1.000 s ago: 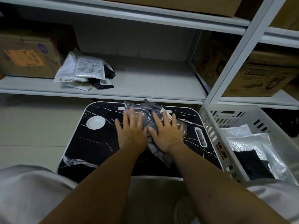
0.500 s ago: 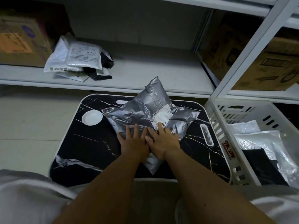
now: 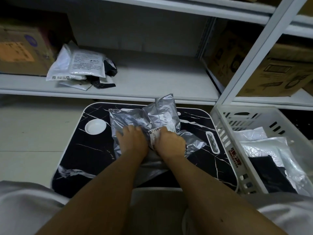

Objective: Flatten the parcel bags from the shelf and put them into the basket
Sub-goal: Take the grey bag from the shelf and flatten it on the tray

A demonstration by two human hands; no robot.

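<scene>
Head view of a work surface below a shelf. A crumpled silver-grey plastic parcel bag [image 3: 144, 121] lies on a small black marble-patterned table with a white rim [image 3: 81, 150], its far corner standing up toward the shelf edge. Both hands rest on the near half of the bag, side by side. The left hand [image 3: 133, 143] has its fingers curled down into the plastic, gripping a fold; the right hand [image 3: 171, 143] likewise bunches the bag under bent fingers, just beside a white barcode label [image 3: 155, 133] stuck to the bag (its print is too blurred to read). A round white disc [image 3: 95, 126] sits in the table's left part, apart from the bag. To the right of the table stands a white slotted plastic basket [image 3: 225, 133], which holds flat silver and black bags [image 3: 274, 156]. On the white metal shelf [image 3: 152, 82] behind the table lies a pile of white and black parcel bags [image 3: 81, 68], just beside a brown cardboard box [image 3: 22, 51] at the left; further cardboard boxes [image 3: 264, 70] occupy the right-hand bay.
</scene>
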